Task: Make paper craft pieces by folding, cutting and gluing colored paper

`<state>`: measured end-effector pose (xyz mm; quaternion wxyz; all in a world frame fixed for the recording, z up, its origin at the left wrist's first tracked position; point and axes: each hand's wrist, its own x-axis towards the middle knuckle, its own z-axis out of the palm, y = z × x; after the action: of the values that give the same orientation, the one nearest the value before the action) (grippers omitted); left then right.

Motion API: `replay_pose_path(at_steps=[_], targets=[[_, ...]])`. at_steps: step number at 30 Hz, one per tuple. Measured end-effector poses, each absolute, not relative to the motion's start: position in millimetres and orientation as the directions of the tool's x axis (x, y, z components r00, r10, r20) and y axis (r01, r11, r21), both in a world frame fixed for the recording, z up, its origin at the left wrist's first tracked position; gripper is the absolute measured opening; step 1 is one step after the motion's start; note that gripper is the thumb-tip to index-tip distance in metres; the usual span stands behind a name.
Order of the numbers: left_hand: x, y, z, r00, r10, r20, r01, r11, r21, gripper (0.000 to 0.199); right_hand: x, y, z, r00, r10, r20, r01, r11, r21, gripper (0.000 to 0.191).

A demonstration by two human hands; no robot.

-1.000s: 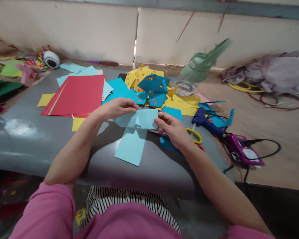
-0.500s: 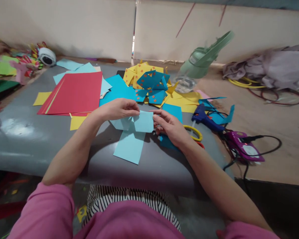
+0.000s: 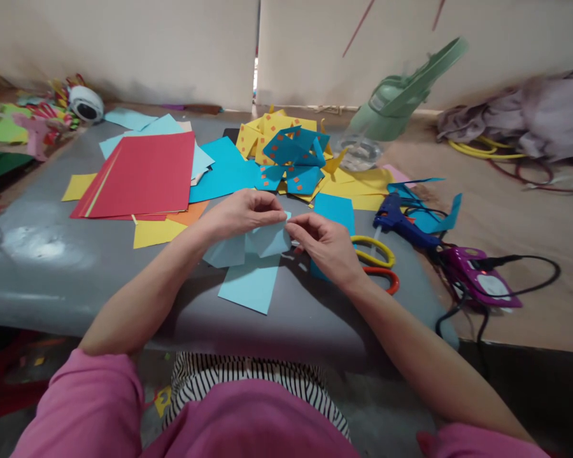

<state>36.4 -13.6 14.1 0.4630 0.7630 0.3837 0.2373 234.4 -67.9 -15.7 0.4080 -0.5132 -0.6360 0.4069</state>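
Note:
Both hands pinch a light blue paper piece (image 3: 267, 240) with folds in it, just above the grey table. My left hand (image 3: 246, 213) grips its upper edge, thumb and fingers together. At the upper right corner my right hand (image 3: 325, 242) closes thumb and forefinger on the same paper, its fingertips close to the left ones. Beneath lies a flat light blue paper strip (image 3: 251, 286), partly covered by the held piece. Scissors with one yellow and one orange handle (image 3: 375, 250) lie beside my right wrist, their blades hidden.
Red paper sheets (image 3: 146, 175) lie at the left. Yellow and blue folded paper shapes (image 3: 296, 152) stand at the back, with a green-topped bottle (image 3: 386, 108) behind. A blue glue gun (image 3: 403, 222) and a purple power strip (image 3: 477, 277) with black cables occupy the right.
My left hand has slid right along the paper's upper edge to meet my right fingertips. My right hand now pinches the corner, and the paper has tilted. More of the scissors shows.

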Motion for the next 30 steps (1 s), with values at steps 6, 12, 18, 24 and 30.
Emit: replay_pose_path(at_steps=[6, 12, 18, 24, 30], targets=[[37.4, -13.3, 10.9, 0.555, 0.829, 0.061, 0.365, -0.309, 0.878, 0.024, 236.5, -68.7, -14.7, -0.149, 0.981, 0.126, 0.427, 0.178, -0.886, 0.029], [36.9, -10.2, 9.9, 0.573, 0.82, 0.003, 0.355, -0.252, 0.9, 0.022, 235.8, -67.9, -14.1, -0.152, 0.977, 0.15, 0.447, 0.203, -0.871, 0.027], [37.1, -9.1, 11.1, 0.586, 0.81, -0.019, 0.402, -0.271, 0.875, 0.024, 234.6, -71.2, -14.3, -0.18, 0.968, 0.174, 0.475, 0.241, -0.847, 0.023], [37.1, -10.6, 12.9, 0.534, 0.841, -0.087, 0.437, -0.186, 0.88, 0.025, 234.0, -72.4, -13.0, -0.183, 0.969, 0.169, 0.503, 0.24, -0.83, 0.022], [37.3, -13.2, 12.6, 0.513, 0.857, -0.046, 0.458, -0.227, 0.86, 0.023, 231.6, -74.0, -13.2, -0.166, 0.973, 0.163, 0.523, 0.226, -0.822, 0.023]])
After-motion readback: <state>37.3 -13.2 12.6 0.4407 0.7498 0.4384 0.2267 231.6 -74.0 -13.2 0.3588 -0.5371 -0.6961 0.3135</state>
